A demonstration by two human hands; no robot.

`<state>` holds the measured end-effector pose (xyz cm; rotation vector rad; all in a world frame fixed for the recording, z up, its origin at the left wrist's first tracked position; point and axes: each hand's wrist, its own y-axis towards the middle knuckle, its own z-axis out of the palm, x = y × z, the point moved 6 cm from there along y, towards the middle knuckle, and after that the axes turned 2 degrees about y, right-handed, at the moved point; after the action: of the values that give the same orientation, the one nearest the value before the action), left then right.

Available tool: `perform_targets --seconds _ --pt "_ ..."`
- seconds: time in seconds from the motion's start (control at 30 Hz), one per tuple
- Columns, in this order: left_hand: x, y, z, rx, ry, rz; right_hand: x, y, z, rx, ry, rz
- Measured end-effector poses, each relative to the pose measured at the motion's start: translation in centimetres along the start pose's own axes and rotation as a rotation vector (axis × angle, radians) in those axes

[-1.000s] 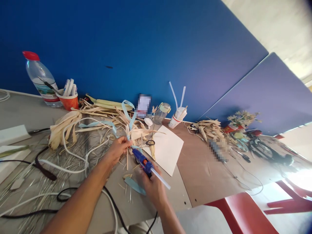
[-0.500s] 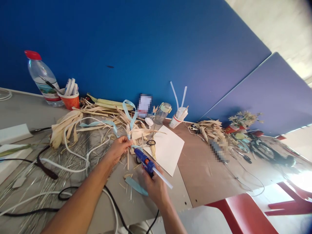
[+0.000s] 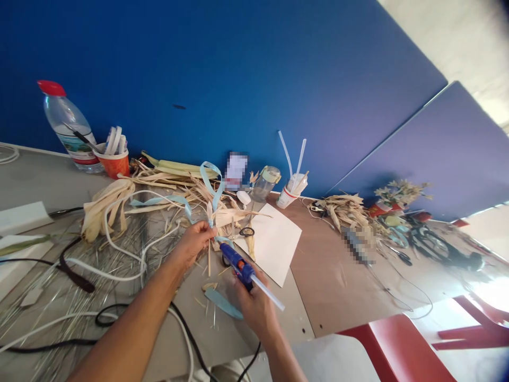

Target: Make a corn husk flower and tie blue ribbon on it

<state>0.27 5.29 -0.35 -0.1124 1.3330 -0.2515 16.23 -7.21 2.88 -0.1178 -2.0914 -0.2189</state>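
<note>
My left hand (image 3: 198, 241) pinches a small corn-husk piece (image 3: 210, 211) on a thin stem, and its fingers are closed. Light-blue ribbon (image 3: 217, 193) is wound at that spot and loops up behind it. A blue hot glue gun (image 3: 238, 265) is gripped in my right hand (image 3: 254, 300), with a clear glue stick (image 3: 267, 292) poking out of its back. The gun's nozzle points at the ribbon beside my left fingertips; whether it touches cannot be made out. Dark-handled scissors (image 3: 247, 232) lie partly behind the gun.
Dried corn husks (image 3: 107, 204) and thin wires (image 3: 79, 318) cover the left side, crossed by white and black cables. A white sheet (image 3: 278, 249) lies right of the gun. Behind stand a bottle (image 3: 69, 122), a red cup (image 3: 114, 163), a jar (image 3: 265, 183) and a cup of glue sticks (image 3: 289, 195).
The glue gun and my right hand have shifted very slightly to the right. My left hand keeps its pinch in the same place.
</note>
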Motion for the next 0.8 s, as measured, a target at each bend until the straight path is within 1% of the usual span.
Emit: perform_targets --seconds 0.23,0.33,0.43,0.53,0.6,0.67,0.7,0.73,0.8 --pt "-0.1 0.0 0.1 0.005 0.020 0.015 0.3 0.5 0.2 -0.014 0.008 -0.051" --pt "0.1 0.1 0.1 0.011 0.012 0.017 0.1 0.4 0.1 -0.016 0.014 -0.031" --pt "0.2 0.2 -0.1 0.013 -0.001 0.016 -0.5 0.2 -0.4 0.011 0.058 0.015" --pt "0.3 0.3 -0.1 0.019 -0.014 0.012 -1.5 0.5 -2.0 -0.020 0.251 0.128" --pt "0.3 0.3 -0.1 0.021 -0.022 0.016 -2.4 1.4 -3.6 -0.076 0.472 0.209" --pt "0.2 0.3 0.0 0.032 -0.030 0.023 -3.3 2.9 -5.3 -0.115 0.718 0.251" --pt "0.1 0.2 0.1 0.039 -0.035 0.025 -3.7 3.8 -6.0 -0.088 0.838 0.271" --pt "0.1 0.2 0.1 0.046 -0.043 0.025 -4.2 4.8 -6.4 -0.035 0.932 0.303" --pt "0.1 0.2 0.2 0.059 -0.063 0.019 -5.5 6.5 -7.2 0.066 1.024 0.392"
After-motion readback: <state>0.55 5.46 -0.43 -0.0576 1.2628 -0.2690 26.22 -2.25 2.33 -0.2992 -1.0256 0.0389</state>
